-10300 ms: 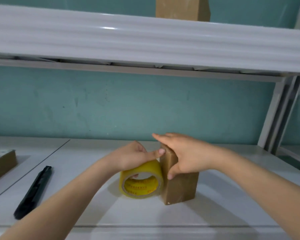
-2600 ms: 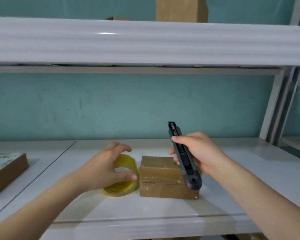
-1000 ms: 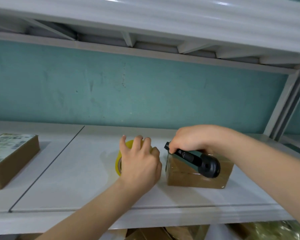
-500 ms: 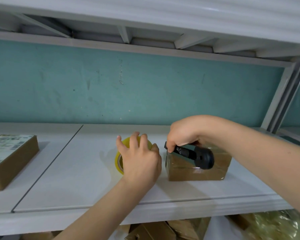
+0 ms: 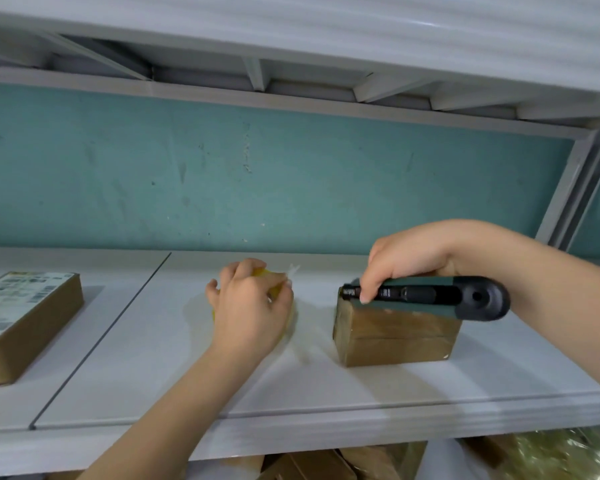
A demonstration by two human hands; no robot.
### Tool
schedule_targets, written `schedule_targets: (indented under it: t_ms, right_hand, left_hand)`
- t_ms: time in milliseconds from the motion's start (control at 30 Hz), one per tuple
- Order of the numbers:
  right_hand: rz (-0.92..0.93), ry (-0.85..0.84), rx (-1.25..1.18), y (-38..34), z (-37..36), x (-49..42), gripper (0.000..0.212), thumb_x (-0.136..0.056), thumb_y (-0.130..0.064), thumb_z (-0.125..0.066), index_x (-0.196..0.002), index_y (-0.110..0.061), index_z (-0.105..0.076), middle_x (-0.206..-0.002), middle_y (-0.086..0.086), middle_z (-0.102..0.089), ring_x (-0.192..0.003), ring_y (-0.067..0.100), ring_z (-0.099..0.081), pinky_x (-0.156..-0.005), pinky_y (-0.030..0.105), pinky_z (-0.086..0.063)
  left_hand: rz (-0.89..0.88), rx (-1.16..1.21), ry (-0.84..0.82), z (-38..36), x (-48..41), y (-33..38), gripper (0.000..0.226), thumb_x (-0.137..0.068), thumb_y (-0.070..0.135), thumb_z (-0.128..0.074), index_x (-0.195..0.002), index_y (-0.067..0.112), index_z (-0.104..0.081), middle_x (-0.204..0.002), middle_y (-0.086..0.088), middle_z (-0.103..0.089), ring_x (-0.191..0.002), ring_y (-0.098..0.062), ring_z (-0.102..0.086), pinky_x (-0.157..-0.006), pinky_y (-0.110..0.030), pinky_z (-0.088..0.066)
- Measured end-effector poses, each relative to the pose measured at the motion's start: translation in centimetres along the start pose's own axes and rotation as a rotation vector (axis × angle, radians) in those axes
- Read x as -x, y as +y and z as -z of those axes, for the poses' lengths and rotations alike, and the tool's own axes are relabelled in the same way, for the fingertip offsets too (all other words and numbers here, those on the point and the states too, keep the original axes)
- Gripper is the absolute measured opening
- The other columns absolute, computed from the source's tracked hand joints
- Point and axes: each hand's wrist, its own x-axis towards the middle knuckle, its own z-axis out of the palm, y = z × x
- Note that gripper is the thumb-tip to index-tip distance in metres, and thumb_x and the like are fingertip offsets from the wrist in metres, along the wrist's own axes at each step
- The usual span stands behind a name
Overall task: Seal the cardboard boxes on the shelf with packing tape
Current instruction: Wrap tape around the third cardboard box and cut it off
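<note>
On the white shelf (image 5: 326, 386), a small cardboard box (image 5: 395, 336) sits right of centre, glossy with clear tape over its near face. The right hand (image 5: 407, 258) is closed around a dark green and black utility knife (image 5: 430, 296), which lies level across the box's top near edge, its tip at the box's left corner and its rounded black butt jutting past the right end. To the left, apart from the box, the left hand (image 5: 250, 306) curls over a yellow roll of packing tape (image 5: 274, 289), mostly hidden beneath the fingers and blurred; a wisp of clear tape shows at its far right. A larger flat cardboard box with a printed label (image 5: 18, 323) lies at the far left of the shelf. More cardboard (image 5: 312, 465) shows on the level below.
</note>
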Motion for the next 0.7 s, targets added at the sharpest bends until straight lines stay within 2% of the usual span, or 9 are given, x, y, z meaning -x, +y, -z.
schedule_targets:
  t_ms: [167, 267, 333, 433, 467, 500, 567, 633, 700]
  right_hand:
    - [-0.026, 0.232, -0.51, 3.6, 2.7, -0.2, 0.022, -0.091, -0.024, -0.053, -0.085, -0.004, -0.059, -0.058, 0.007, -0.065, -0.031, 0.01, -0.052, -0.033, 0.011, -0.036]
    - [-0.103, 0.301, -0.64, 7.0, 3.6, -1.1, 0.017, -0.095, -0.021, -0.047, -0.087, -0.006, -0.051, -0.072, 0.011, -0.055, -0.051, 0.019, -0.055, -0.047, 0.024, -0.043]
    - [-0.187, 0.403, -0.589, 9.8, 3.8, -2.4, 0.019, -0.097, -0.02, -0.047, -0.085, -0.006, -0.051, -0.073, 0.012, -0.052, -0.061, 0.023, -0.05, -0.055, 0.031, -0.038]
    - [-0.267, 0.645, -0.177, 14.1, 3.2, -4.4, 0.025, -0.095, -0.022, -0.052, -0.099, 0.001, -0.06, -0.105, 0.019, -0.06, -0.092, 0.032, -0.055, -0.072, 0.034, -0.039]
    - [-0.28, 0.656, -0.126, 15.2, 2.8, -4.9, 0.026, -0.095, -0.024, -0.053, -0.094, 0.001, -0.061, -0.102, 0.019, -0.06, -0.093, 0.032, -0.055, -0.07, 0.033, -0.038]
    - [-0.289, 0.632, -0.123, 16.3, 2.2, -5.4, 0.028, -0.094, -0.025, -0.054, -0.082, -0.001, -0.06, -0.09, 0.017, -0.06, -0.084, 0.029, -0.055, -0.062, 0.032, -0.035]
    - [-0.286, 0.551, -0.137, 18.2, 1.2, -6.6, 0.033, -0.092, -0.027, -0.056, -0.068, -0.005, -0.054, -0.069, 0.013, -0.054, -0.065, 0.023, -0.049, -0.053, 0.031, -0.026]
    - [-0.216, 0.497, -0.167, 19.7, 0.3, -7.9, 0.029, -0.091, -0.025, -0.058, -0.069, -0.006, -0.055, -0.066, 0.013, -0.052, -0.061, 0.02, -0.046, -0.053, 0.03, -0.024]
    - [-0.149, 0.494, -0.191, 20.5, -0.3, -8.9, 0.027, -0.09, -0.022, -0.059, -0.07, -0.004, -0.058, -0.066, 0.013, -0.053, -0.061, 0.02, -0.046, -0.052, 0.029, -0.024]
  left_hand:
    - [0.011, 0.122, 0.014, 1.0, 0.3, -0.7, 0.029, -0.074, 0.038, -0.055, -0.088, 0.025, -0.077, -0.113, -0.006, -0.064, -0.11, -0.029, -0.051, -0.09, -0.038, -0.033]
    - [0.019, 0.138, -0.024, 1.8, 0.0, -0.8, 0.033, -0.074, 0.037, -0.053, -0.09, 0.021, -0.078, -0.113, -0.011, -0.066, -0.112, -0.031, -0.053, -0.095, -0.046, -0.041]
    - [0.014, 0.15, -0.037, 2.0, -0.1, -0.9, 0.03, -0.077, 0.036, -0.056, -0.091, 0.02, -0.077, -0.112, -0.012, -0.067, -0.116, -0.028, -0.053, -0.096, -0.045, -0.04]
    - [0.016, 0.242, -0.04, 2.0, -0.5, -1.3, 0.012, -0.084, 0.02, -0.067, -0.09, 0.016, -0.077, -0.106, -0.007, -0.066, -0.113, -0.021, -0.053, -0.09, -0.027, -0.04]
    - [0.028, 0.291, -0.05, 2.0, -0.8, -1.4, 0.011, -0.084, 0.015, -0.068, -0.089, 0.014, -0.077, -0.104, -0.005, -0.064, -0.109, -0.018, -0.054, -0.083, -0.019, -0.04]
    - [0.044, 0.343, -0.059, 2.1, -1.0, -1.4, 0.011, -0.084, 0.012, -0.067, -0.088, 0.012, -0.077, -0.101, -0.006, -0.063, -0.103, -0.015, -0.055, -0.077, -0.013, -0.039]
    - [0.058, 0.426, -0.056, 2.4, -1.4, -1.5, 0.011, -0.083, 0.006, -0.067, -0.083, 0.011, -0.078, -0.094, -0.006, -0.064, -0.091, -0.016, -0.059, -0.074, -0.014, -0.04]
    - [0.048, 0.474, -0.049, 2.7, -1.5, -1.3, 0.021, -0.083, 0.004, -0.067, -0.072, 0.019, -0.077, -0.088, -0.003, -0.065, -0.085, -0.016, -0.061, -0.074, -0.016, -0.042]
    - [0.018, 0.478, -0.021, 3.1, -1.6, -0.7, 0.032, -0.083, 0.004, -0.067, -0.068, 0.032, -0.072, -0.089, -0.002, -0.065, -0.087, -0.017, -0.063, -0.075, -0.009, -0.042]
